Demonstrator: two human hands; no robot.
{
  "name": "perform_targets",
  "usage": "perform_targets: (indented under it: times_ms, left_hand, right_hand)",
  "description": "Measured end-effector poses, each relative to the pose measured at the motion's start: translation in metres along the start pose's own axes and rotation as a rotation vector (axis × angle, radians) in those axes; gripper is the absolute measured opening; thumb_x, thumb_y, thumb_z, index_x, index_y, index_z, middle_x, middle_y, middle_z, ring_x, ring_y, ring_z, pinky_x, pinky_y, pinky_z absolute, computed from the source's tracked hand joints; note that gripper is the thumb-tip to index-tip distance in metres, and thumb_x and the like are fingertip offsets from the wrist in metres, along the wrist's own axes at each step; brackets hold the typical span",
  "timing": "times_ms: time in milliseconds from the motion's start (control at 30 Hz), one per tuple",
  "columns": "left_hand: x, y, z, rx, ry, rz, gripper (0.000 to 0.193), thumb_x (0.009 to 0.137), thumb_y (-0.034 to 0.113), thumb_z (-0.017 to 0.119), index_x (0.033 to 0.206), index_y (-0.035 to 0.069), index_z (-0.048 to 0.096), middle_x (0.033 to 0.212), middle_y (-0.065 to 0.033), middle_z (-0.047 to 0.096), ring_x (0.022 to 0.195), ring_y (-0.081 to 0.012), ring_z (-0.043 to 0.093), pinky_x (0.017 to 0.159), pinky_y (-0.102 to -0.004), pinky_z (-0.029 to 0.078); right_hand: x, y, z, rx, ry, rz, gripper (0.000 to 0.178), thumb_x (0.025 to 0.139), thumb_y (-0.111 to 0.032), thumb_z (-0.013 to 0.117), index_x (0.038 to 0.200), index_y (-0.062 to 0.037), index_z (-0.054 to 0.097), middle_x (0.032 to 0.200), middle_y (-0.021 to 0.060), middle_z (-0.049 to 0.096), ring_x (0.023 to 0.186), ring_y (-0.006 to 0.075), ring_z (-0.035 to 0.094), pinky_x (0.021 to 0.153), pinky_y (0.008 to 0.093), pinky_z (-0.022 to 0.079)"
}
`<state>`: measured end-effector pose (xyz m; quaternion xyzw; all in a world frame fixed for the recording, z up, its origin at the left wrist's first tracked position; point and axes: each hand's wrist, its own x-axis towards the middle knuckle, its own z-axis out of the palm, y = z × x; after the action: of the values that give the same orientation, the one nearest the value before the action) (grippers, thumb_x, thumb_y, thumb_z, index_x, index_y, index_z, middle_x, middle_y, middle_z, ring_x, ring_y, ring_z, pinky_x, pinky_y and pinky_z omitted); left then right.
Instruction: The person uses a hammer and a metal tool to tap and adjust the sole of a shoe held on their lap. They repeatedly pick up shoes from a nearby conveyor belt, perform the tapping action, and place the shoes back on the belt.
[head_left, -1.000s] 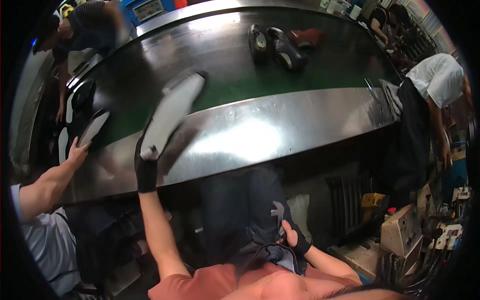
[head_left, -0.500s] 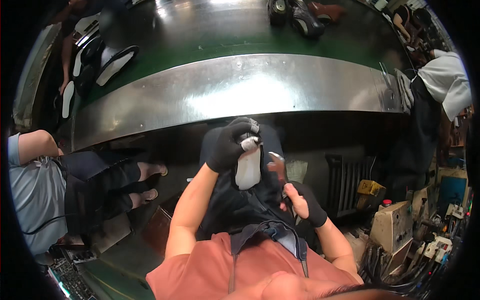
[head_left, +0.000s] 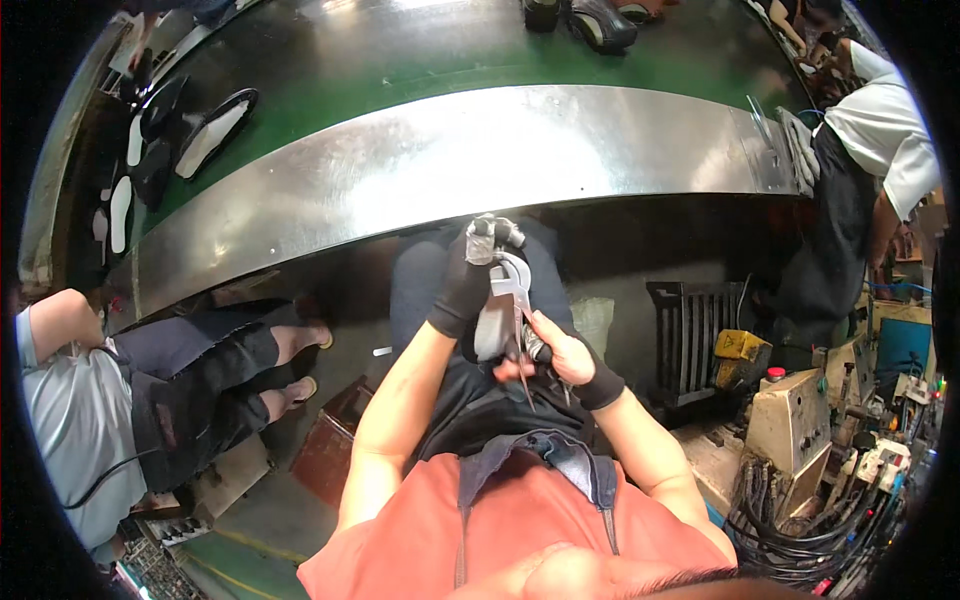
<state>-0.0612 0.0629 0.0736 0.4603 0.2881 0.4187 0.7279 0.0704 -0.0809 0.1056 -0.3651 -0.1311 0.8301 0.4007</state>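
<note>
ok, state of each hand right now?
Left hand: closed, holding the white-soled shoe.
Right hand: closed, holding a metal pincer-like tool.

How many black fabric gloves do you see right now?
2: one black fabric glove on the left hand and a second glove on the right hand. Others may be hidden.

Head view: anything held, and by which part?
The left grip holds a white-soled shoe by its far end; the right grip holds a metal pincer-like tool by its handle.
</note>
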Motion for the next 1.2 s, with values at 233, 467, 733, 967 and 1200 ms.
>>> perform_targets:
  times_ms: [233,467,733,967,1200]
  left_hand:
    - [0.002,-0.004,-0.010,0.243,0.069,0.155,0.049,0.100,0.041,0.040,0.087,0.000,0.063,0.086,-0.0085,0.066,0.087,-0.0185,0.060,0.083,-0.0323,0.047]
    - [-0.016,0.018,-0.031,0.180,0.065,0.178,0.055,0.099,0.045,0.037,0.091,0.001,0.069,0.093,-0.0091,0.067,0.099,-0.0240,0.060,0.097,-0.0390,0.041]
    - [-0.022,0.006,-0.013,0.279,0.042,0.321,0.057,0.098,0.045,0.035,0.086,0.002,0.070,0.095,-0.0104,0.068,0.106,-0.0268,0.058,0.103,-0.0417,0.035]
    - [-0.077,0.034,-0.008,0.228,-0.113,0.216,0.094,0.090,0.071,0.008,0.102,-0.003,0.065,0.108,-0.0179,0.065,0.119,-0.0331,0.051,0.111,-0.0457,0.026]
    - [-0.136,0.041,0.009,0.187,-0.013,-0.013,0.095,0.088,0.075,0.007,0.104,0.000,0.063,0.104,-0.0140,0.063,0.104,-0.0290,0.056,0.100,-0.0424,0.036]
  right_hand:
    - [0.047,0.065,-0.003,-1.137,0.606,-0.656,0.034,0.101,-0.024,0.041,0.081,-0.0005,0.054,0.067,0.0092,0.056,0.061,0.0229,0.052,0.058,0.0367,0.041]
    - [0.033,0.064,0.002,-0.723,0.397,-0.537,0.040,0.104,-0.028,0.034,0.107,0.0009,0.062,0.092,0.0065,0.065,0.083,0.0135,0.058,0.078,0.0285,0.046]
    - [0.004,0.035,0.033,-0.708,0.449,-0.269,0.042,0.103,-0.034,0.037,0.092,-0.0026,0.063,0.080,0.0046,0.063,0.073,0.0139,0.058,0.068,0.0291,0.046]
    - [-0.019,0.105,-0.025,-1.303,0.231,-0.280,0.021,0.090,-0.016,0.052,0.106,-0.0070,0.063,0.084,0.0151,0.061,0.074,0.0286,0.059,0.065,0.0369,0.046]
    - [-0.069,0.110,-0.042,-1.468,-0.089,-0.545,0.023,0.080,-0.020,0.061,0.100,-0.0090,0.062,0.107,0.0116,0.058,0.098,0.0289,0.060,0.086,0.0381,0.048]
